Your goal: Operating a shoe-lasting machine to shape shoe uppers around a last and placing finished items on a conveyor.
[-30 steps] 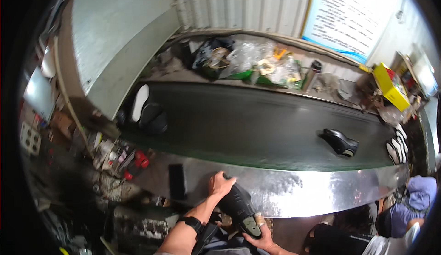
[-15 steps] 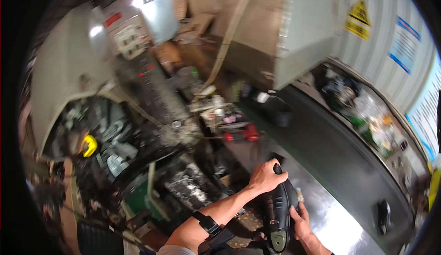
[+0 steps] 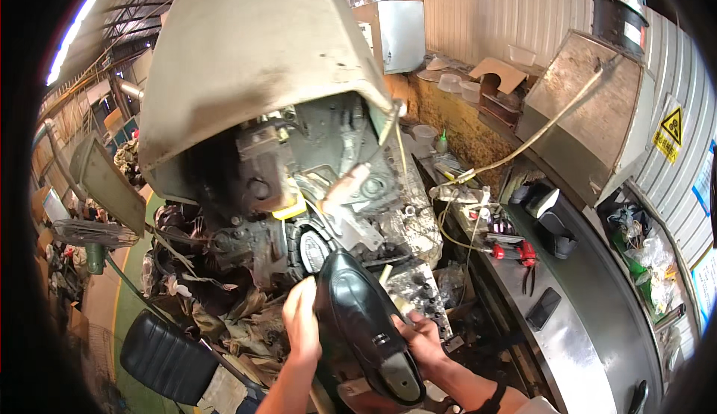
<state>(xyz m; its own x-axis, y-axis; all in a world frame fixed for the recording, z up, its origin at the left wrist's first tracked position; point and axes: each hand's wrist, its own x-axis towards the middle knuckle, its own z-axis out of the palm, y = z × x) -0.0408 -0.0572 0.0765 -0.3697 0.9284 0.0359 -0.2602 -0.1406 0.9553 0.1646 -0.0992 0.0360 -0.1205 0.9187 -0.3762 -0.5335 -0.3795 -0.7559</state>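
A glossy black shoe (image 3: 357, 306) is between my two hands, toe pointing away and heel toward me. In its opening shows a grey-green shoe last with a round hole. My left hand (image 3: 302, 323) presses along the left side of the shoe, partly hidden by it. With the thumb against the upper, my right hand (image 3: 423, 344) grips the right side near the heel. A small pale piece shows by its fingertips; whether I hold it cannot be made out. Just beyond the toe stands a large beige-hooded machine (image 3: 250, 48) with its greasy metal works exposed.
Right of me runs a metal bench (image 3: 564, 354) with a dark phone (image 3: 544, 308) and a red-handled tool (image 3: 515, 251). Beyond it, a dark belt (image 3: 597, 309) carries black shoes (image 3: 554, 227). A black chair (image 3: 170, 356) and a fan (image 3: 93, 241) stand to the left.
My view has turned left from the bench toward the machine. The shoe has come up in front of it, and my left hand has moved from the toe to the shoe's left side.
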